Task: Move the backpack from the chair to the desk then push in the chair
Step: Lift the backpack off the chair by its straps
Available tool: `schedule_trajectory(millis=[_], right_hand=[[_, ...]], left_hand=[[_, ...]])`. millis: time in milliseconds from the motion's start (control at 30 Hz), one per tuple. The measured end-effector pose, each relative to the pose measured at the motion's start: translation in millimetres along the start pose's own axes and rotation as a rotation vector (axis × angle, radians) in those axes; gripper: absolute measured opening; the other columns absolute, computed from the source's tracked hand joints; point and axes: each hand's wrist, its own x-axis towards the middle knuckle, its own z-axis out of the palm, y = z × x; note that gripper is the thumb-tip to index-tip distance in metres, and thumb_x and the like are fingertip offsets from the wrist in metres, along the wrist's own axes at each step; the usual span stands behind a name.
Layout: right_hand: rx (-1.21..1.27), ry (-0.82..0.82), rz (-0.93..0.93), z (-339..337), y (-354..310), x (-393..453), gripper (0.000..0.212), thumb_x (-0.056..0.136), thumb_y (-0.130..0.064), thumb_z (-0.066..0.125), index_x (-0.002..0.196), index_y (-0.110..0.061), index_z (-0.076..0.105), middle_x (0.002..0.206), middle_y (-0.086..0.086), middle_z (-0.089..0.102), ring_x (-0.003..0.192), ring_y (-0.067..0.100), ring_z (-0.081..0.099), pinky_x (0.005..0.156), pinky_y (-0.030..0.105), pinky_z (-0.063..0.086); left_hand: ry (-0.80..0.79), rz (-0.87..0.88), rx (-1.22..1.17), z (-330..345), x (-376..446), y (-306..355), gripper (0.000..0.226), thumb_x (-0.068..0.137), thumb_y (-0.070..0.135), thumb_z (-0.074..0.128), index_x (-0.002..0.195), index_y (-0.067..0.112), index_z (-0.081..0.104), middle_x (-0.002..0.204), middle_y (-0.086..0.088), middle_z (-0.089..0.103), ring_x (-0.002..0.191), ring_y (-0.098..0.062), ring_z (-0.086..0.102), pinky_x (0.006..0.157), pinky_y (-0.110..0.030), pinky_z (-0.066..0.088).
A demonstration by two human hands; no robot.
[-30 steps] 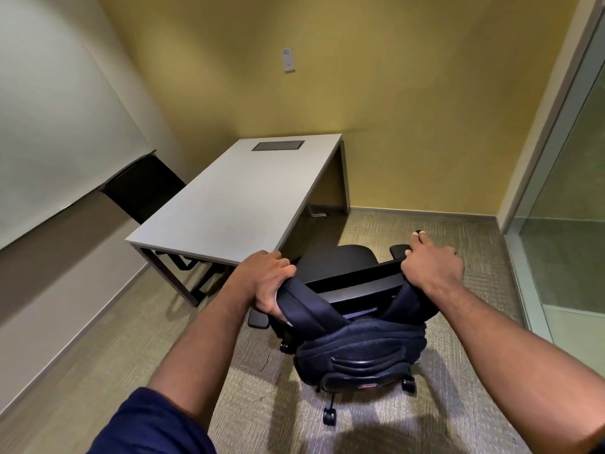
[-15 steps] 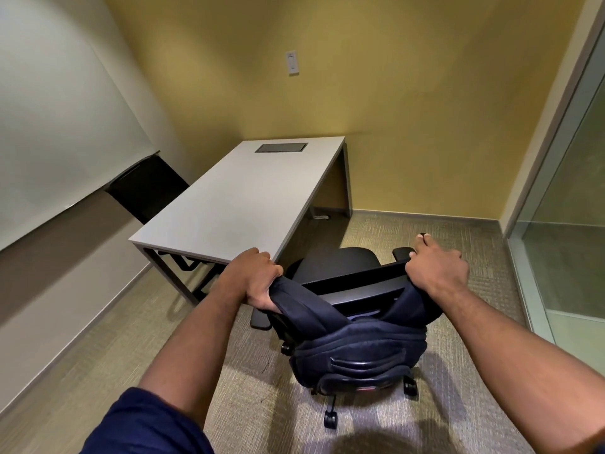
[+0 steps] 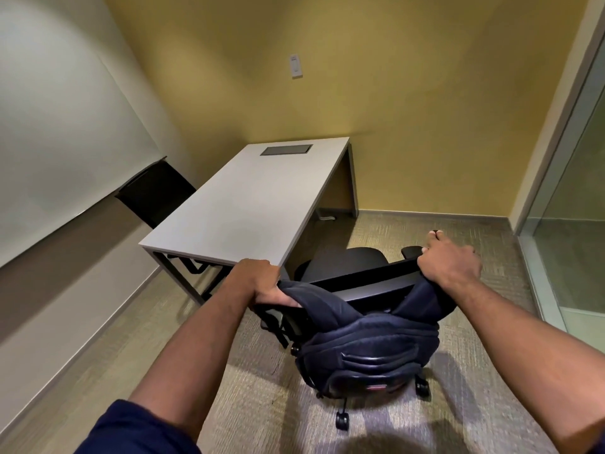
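Your left hand (image 3: 258, 283) is curled tight around one strap of the backpack (image 3: 370, 348). Your right hand (image 3: 450, 268) squeezes the other strap. The backpack hangs on the chair (image 3: 360, 276) back, at 6 o'clock from the desk (image 3: 248, 204).

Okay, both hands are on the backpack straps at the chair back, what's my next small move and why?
Probably lift both straps up off the chair back. The backpack hangs behind it by them, left hand and right hand each grip one, and the desk is just ahead.
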Motion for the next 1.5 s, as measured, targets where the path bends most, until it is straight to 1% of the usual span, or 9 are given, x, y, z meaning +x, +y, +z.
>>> schedule_trajectory(millis=[200,300,433,600,733,867,1167,1300,1500], right_hand=[[0.02,-0.003,-0.014,4,-3,2,0.061,0.087,-0.036,0.032,0.144,-0.022,0.047,0.146,-0.005,0.048,0.119,0.038,0.056,0.087,0.043,0.041],[0.016,0.006,-0.045,4,-2,-4,0.054,0.097,-0.031,0.036,0.15,-0.021,0.042,0.157,-0.003,0.04,0.127,0.035,0.053,0.098,0.043,0.04],[0.042,0.021,-0.027,0,-1,-6,0.054,0.103,-0.03,0.039,0.156,-0.022,0.037,0.163,-0.004,0.034,0.133,0.041,0.047,0.105,0.042,0.038],[0.081,-0.009,-0.039,0,5,-17,0.061,0.102,-0.051,0.038,0.16,-0.038,0.026,0.168,-0.011,0.025,0.137,0.044,0.042,0.105,0.043,0.04],[0.182,0.045,-0.042,-4,13,-23,0.058,0.099,-0.047,0.05,0.155,-0.038,0.04,0.16,-0.006,0.042,0.136,0.035,0.05,0.103,0.039,0.042],[0.336,0.09,-0.028,-4,20,-27,0.057,0.089,-0.032,0.056,0.145,-0.039,0.055,0.145,-0.007,0.059,0.126,0.03,0.058,0.098,0.037,0.046],[0.25,0.151,-0.069,-15,50,-38,0.04,0.1,-0.04,0.047,0.136,-0.043,0.062,0.09,-0.007,0.068,0.084,0.022,0.065,0.069,0.032,0.051],[0.16,0.219,-0.126,-23,68,-42,0.042,0.099,-0.038,0.047,0.14,-0.043,0.059,0.106,-0.004,0.074,0.097,0.024,0.068,0.07,0.032,0.046],[0.166,0.286,-0.034,-40,108,-42,0.042,0.096,-0.033,0.052,0.136,-0.036,0.065,0.108,0.002,0.076,0.101,0.029,0.069,0.08,0.036,0.054]], left_hand=[[0.238,0.252,0.191,8,-19,12,0.076,0.077,0.084,0.044,0.104,0.017,0.068,0.099,-0.007,0.073,0.092,-0.031,0.067,0.075,-0.036,0.045],[0.376,0.435,0.273,17,-20,23,0.073,0.08,0.073,0.03,0.098,0.01,0.062,0.091,-0.013,0.069,0.085,-0.034,0.062,0.076,-0.041,0.046],[0.553,0.559,0.302,29,-23,29,0.056,0.087,0.06,0.033,0.097,0.01,0.058,0.094,-0.012,0.061,0.083,-0.031,0.057,0.072,-0.042,0.046],[0.559,0.636,0.242,36,-25,35,0.068,0.092,0.056,0.026,0.125,0.005,0.057,0.138,-0.02,0.056,0.12,-0.035,0.056,0.092,-0.047,0.049],[0.568,0.681,0.24,37,-29,44,0.071,0.095,0.051,0.033,0.144,0.003,0.05,0.157,-0.018,0.044,0.138,-0.032,0.049,0.103,-0.043,0.047],[0.597,0.753,0.221,31,-31,67,0.071,0.098,0.052,0.04,0.148,0.001,0.046,0.16,-0.018,0.04,0.143,-0.031,0.045,0.108,-0.042,0.044],[0.653,1.003,0.299,10,-25,152,0.071,0.096,0.046,0.053,0.146,-0.004,0.044,0.159,-0.025,0.038,0.144,-0.035,0.043,0.11,-0.041,0.039],[0.677,1.093,0.361,-5,-16,184,0.068,0.096,0.043,0.041,0.145,-0.004,0.045,0.158,-0.026,0.039,0.143,-0.036,0.044,0.108,-0.042,0.04],[0.663,1.128,0.408,-32,18,204,0.074,0.092,0.042,0.063,0.145,-0.006,0.045,0.158,-0.028,0.037,0.141,-0.037,0.046,0.104,-0.044,0.045]])
